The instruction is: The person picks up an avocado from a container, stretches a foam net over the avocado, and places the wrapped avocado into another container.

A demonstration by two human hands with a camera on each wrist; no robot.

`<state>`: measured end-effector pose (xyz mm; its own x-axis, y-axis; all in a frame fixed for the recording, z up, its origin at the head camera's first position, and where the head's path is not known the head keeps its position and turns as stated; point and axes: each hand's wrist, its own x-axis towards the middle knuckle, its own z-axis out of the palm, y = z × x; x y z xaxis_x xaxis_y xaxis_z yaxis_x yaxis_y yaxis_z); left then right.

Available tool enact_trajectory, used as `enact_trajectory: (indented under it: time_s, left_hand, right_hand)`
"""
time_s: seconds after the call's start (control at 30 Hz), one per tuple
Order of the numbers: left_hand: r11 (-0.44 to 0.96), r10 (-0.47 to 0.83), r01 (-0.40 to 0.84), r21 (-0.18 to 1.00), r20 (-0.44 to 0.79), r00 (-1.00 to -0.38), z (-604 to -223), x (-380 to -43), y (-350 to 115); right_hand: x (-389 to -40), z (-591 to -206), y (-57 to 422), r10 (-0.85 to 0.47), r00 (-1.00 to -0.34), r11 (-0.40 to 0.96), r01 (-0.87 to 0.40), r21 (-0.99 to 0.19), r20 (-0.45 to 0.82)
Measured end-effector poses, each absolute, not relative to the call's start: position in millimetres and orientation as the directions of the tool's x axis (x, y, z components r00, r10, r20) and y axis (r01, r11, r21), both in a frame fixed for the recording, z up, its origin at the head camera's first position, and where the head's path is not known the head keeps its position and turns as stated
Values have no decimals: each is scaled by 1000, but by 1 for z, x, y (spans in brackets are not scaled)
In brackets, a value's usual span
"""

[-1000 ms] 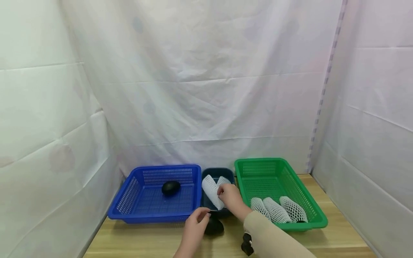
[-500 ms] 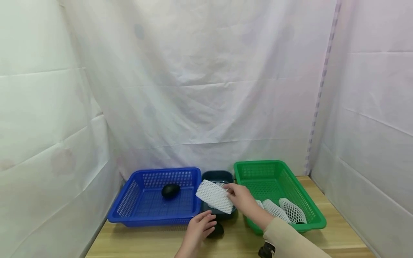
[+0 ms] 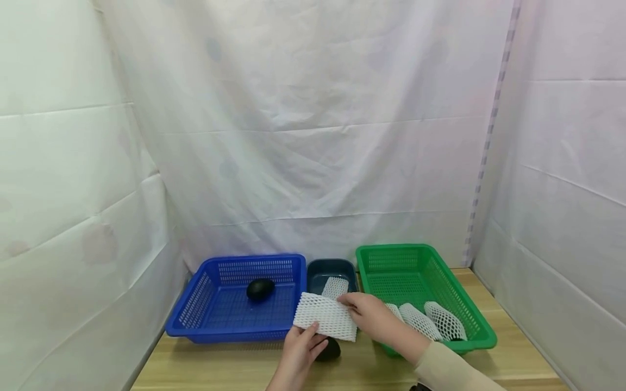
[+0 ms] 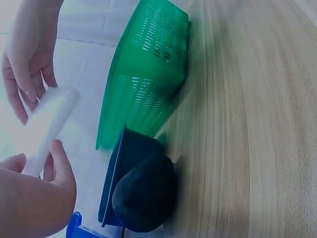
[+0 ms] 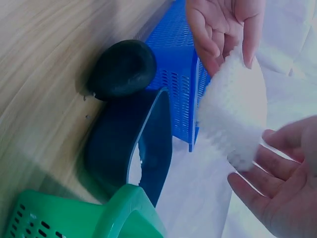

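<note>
A flat white foam net sleeve (image 3: 325,316) hangs between both hands, just in front of the small dark bin (image 3: 313,266). My left hand (image 3: 300,347) pinches its near left edge, thumb on top; the left wrist view shows this thumb against the sleeve. At its upper right corner, my right hand (image 3: 374,317) holds the sleeve between thumb and fingers. Below it, a dark avocado (image 4: 146,193) lies on the table beside the bin, partly hidden by the left fingers in the head view. Another foam net sleeve (image 3: 336,288) lies inside the bin.
To the left stands a blue basket (image 3: 235,332) with one dark avocado (image 3: 260,289) inside. On the right, a green basket (image 3: 481,326) holds several net-wrapped pieces (image 3: 419,321) along its near side. White cloth (image 3: 313,163) hangs behind the wooden table (image 3: 205,369).
The right hand has drawn the foam net sleeve out of the bin and toward me, turning it sideways. My left hand, free half a second ago, now pinches its edge.
</note>
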<state>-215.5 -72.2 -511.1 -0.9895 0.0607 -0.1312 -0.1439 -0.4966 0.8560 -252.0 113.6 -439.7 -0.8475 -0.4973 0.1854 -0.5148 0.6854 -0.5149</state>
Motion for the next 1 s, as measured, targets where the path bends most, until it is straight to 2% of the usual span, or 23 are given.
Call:
enact_trajectory:
  time_s: [0.1,0.27,0.37,0.57,0.73,0.87,1.0]
  left_hand:
    - [-498,61,-147,854,-135,-989,-510,-215,-71]
    - [-512,139,-170,842,-114,-984,-506,-215,-66]
    - [-519,185,-187,834,-104,-977,-503,-213,-63]
    - [-489,234,-198,850,-91,-968,-499,-209,-59]
    - [-427,240,-160,890,-59,-969,-502,-206,-60]
    - [-258,186,-59,964,-10,-983,-506,-203,-65]
    - [82,63,63,995,58,-996,-514,-206,-74]
  right_hand:
    - [-248,-440,114,-509,-841,713,-532,-456,185]
    - [-246,-449,111,-547,-794,762,-603,-235,265]
    - [-246,-455,108,-546,-787,778,-604,-172,288]
    - [-247,-460,107,-495,-841,791,-540,-288,219]
    - [-246,-458,110,-472,-859,774,-511,-374,199]
    - [-247,-458,116,-465,-866,767,-498,-405,185]
    - [-248,-460,125,-475,-859,776,-511,-371,190]
